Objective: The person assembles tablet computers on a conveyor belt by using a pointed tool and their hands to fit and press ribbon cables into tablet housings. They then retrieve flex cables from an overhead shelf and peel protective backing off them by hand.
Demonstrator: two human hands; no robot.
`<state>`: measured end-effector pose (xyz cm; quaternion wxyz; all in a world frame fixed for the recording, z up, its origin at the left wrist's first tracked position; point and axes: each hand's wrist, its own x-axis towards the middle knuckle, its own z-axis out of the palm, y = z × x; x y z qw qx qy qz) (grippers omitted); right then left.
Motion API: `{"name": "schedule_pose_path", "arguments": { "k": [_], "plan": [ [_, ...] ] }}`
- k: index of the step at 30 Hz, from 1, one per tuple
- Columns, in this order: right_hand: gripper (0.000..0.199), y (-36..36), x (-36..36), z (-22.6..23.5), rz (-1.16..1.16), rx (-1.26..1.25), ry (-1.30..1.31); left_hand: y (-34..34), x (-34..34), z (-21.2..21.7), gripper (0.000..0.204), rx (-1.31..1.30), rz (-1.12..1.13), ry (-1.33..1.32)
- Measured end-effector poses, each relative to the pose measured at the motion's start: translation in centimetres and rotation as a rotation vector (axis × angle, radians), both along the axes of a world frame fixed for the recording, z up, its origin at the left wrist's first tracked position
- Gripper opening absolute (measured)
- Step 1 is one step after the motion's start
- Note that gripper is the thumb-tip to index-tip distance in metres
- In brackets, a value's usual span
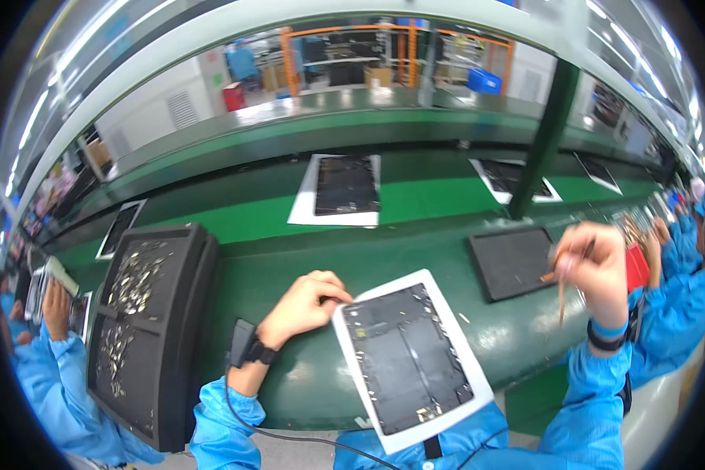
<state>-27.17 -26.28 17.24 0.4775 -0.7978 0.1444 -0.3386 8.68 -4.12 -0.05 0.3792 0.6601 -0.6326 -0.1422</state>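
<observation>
A flat tablet-shaped black panel (415,360) with small metal pieces along its edges lies on a white backing sheet (475,374) at the near side of the green bench. My left hand (309,304) has its fingers curled at the sheet's upper left corner, fingertips touching or just beside it; what they pinch, if anything, is hidden. Raised to the right of the panel, my right hand (594,262) pinches slim copper-coloured tweezers (561,301), tips pointing down. Whether the tips hold a piece is too small to tell.
A black two-part tray (182,345) of small metal pieces stands at left; a shallow black tray (511,262) lies by my right hand. More panels, one a black panel (345,186), lie on the green belt behind. A green post (548,133) rises there. Co-workers sit on both sides.
</observation>
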Motion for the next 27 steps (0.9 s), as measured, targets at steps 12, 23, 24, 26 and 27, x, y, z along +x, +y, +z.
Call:
{"name": "schedule_pose_path", "arguments": {
  "k": [12,23,24,26,27],
  "plan": [
    [0.025,9.4,18.0,-13.5,0.297,0.532,0.786,1.5,0.7,-1.3,0.019,-0.135,0.004,0.019],
    [0.026,10.9,17.4,-14.3,0.03,0.354,0.8,1.9,0.9,-2.0,0.018,-0.165,0.106,0.093],
    [0.027,10.5,17.9,-13.9,0.043,0.382,0.877,1.9,0.8,-2.1,0.018,-0.172,0.107,0.092],
    [0.029,9.8,18.8,-13.1,0.054,0.407,0.966,2.0,0.8,-2.0,0.019,-0.167,0.112,0.086],
    [0.031,9.6,19.4,-12.7,0.062,0.431,1.046,1.9,0.8,-2.0,0.019,-0.17,0.111,0.078]
  ]
}}
